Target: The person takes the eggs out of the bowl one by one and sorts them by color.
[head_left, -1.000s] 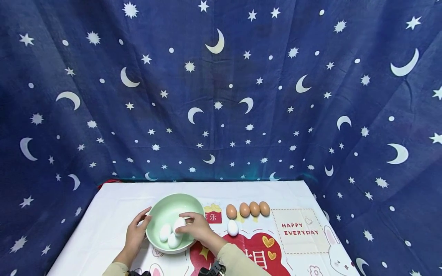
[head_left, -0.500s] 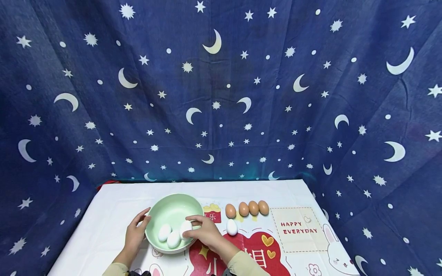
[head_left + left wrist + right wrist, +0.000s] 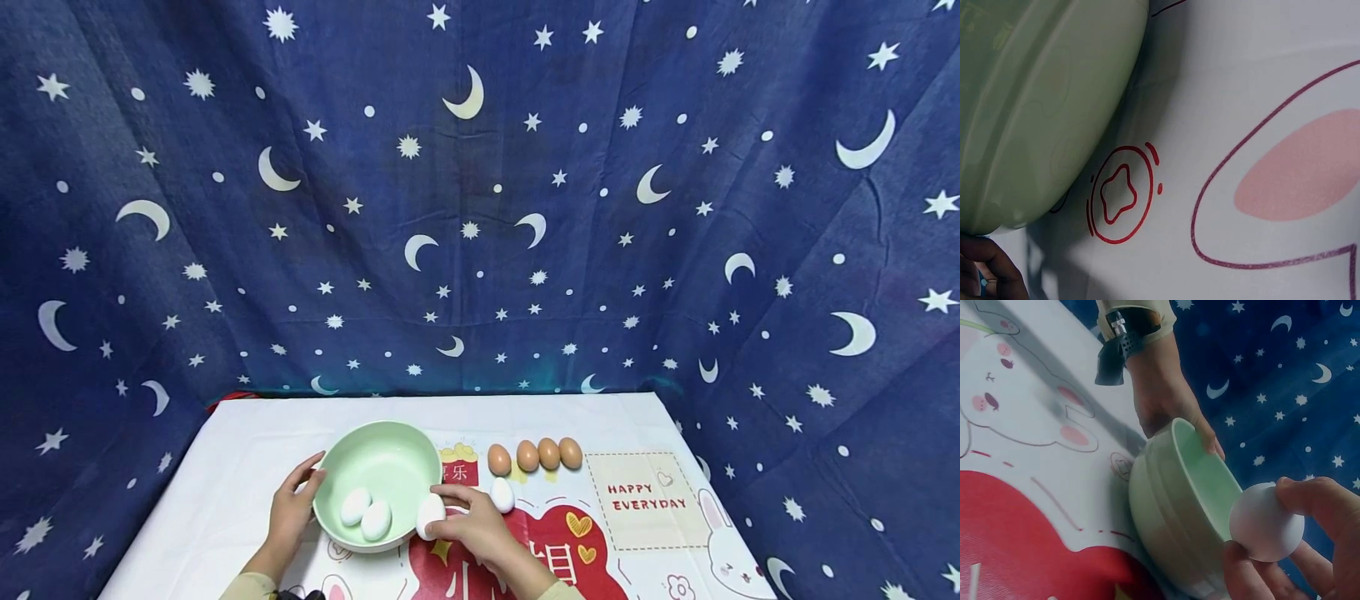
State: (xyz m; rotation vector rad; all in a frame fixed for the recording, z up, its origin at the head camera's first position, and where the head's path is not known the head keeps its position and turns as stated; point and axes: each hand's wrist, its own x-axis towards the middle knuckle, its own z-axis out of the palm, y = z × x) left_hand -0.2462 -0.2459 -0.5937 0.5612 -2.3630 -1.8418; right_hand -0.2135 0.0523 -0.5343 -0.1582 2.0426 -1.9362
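Observation:
Between the fingertips of my right hand (image 3: pixel 478 527) is a white egg (image 3: pixel 430 515), held just outside the right rim of a light green bowl (image 3: pixel 386 458). The right wrist view shows this white egg (image 3: pixel 1263 519) pinched by thumb and fingers in front of the bowl (image 3: pixel 1154 500). My left hand (image 3: pixel 288 512) grips the bowl's left rim, thumb over the edge; part of it is hidden behind the bowl in the left wrist view. Two white eggs, one left (image 3: pixel 356 506) and one right (image 3: pixel 376 521), lie touching in the bowl.
Another white egg (image 3: pixel 502 495) lies on the table beyond my right hand. Behind it several brown eggs (image 3: pixel 527 455) stand in a row. The white tablecloth (image 3: pixel 247 450) has printed pictures, and a blue starry curtain (image 3: pixel 480 250) hangs behind the table.
My right hand has moved right, carrying the white egg from inside the bowl past its right rim. Two white eggs stay inside. The left hand keeps its place on the bowl.

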